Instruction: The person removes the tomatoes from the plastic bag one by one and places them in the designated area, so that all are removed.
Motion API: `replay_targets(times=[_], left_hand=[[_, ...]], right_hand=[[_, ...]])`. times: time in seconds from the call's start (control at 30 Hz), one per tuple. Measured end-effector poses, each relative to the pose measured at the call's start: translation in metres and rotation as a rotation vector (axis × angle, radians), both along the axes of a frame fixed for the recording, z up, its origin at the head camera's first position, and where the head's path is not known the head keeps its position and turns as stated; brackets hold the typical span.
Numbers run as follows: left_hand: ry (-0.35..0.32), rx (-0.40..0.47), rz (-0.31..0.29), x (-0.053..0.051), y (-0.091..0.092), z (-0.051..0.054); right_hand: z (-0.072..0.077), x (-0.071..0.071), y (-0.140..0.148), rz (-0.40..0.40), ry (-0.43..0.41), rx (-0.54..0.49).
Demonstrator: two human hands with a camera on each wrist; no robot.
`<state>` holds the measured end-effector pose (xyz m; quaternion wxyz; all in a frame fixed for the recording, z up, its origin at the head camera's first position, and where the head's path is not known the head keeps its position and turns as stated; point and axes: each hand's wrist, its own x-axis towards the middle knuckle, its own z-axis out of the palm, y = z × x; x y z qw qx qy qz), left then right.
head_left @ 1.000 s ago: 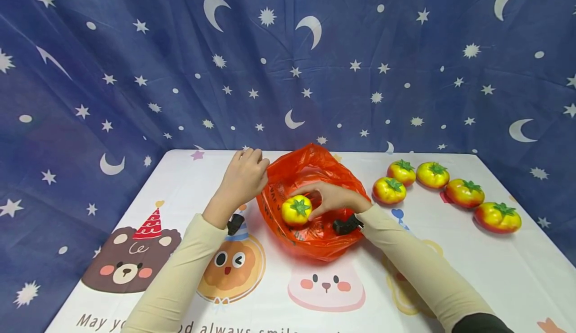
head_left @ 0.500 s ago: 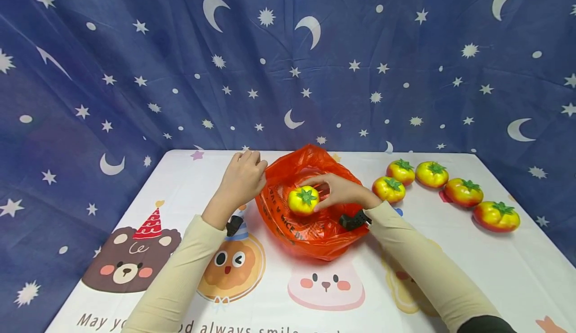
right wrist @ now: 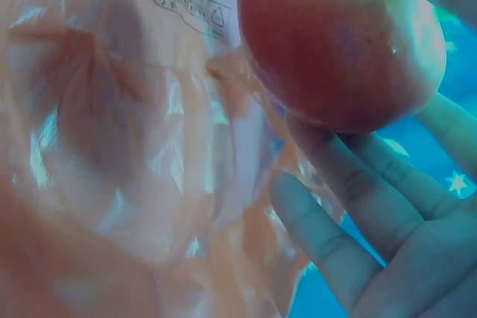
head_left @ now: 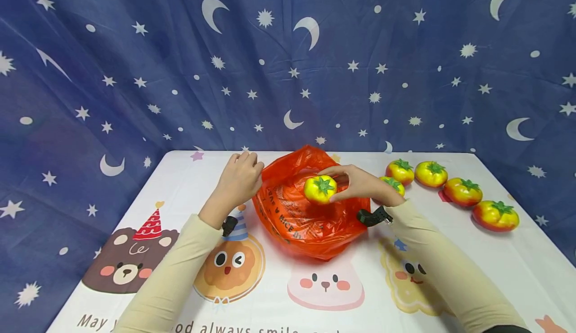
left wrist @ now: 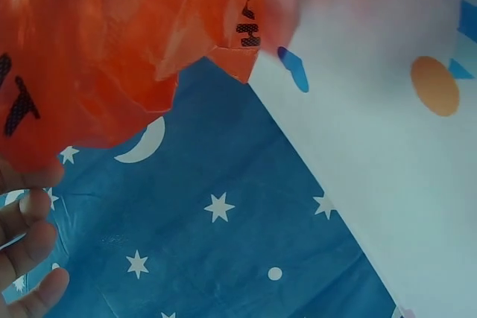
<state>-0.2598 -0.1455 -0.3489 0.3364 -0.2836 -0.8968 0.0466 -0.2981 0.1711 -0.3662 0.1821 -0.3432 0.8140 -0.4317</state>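
My left hand (head_left: 241, 177) pinches the left rim of a red plastic bag (head_left: 288, 228) standing with its mouth spread wide. In the left wrist view the fingertips (left wrist: 33, 247) are curled beside the bag's edge. My right hand (head_left: 360, 182) grips a yellow and red artificial tomato (head_left: 319, 190) with a green leafy top, thumb on the near side and fingers on the far side. In the head view the tomato is over the bag's opening. Up close in the right wrist view, the tomato's red underside (right wrist: 335, 50) shows with the bag beside it.
Several more artificial tomatoes (head_left: 431, 174) lie in a curved line at the table's right, the nearest one (head_left: 393, 185) partly hidden by my right hand. A white cartoon-print cloth (head_left: 252, 318) covers the table. A blue star-patterned curtain (head_left: 288, 63) hangs behind.
My right hand has moved right and slightly away from me, carrying the tomato from low inside the bag towards its right side. My left hand stays at the rim, shifting slightly left.
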Motion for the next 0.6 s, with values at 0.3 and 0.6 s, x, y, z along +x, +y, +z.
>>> replay_targets(times=[0.3, 0.6], left_hand=[[0.007, -0.030, -0.020, -0.005, -0.006, -0.005], [-0.002, -0.022, -0.027, -0.009, -0.012, -0.007]], right_hand=[[0.011, 0.011, 0.023, -0.132, 0.068, 0.060], [0.019, 0.019, 0.047, -0.221, 0.077, 0.075]])
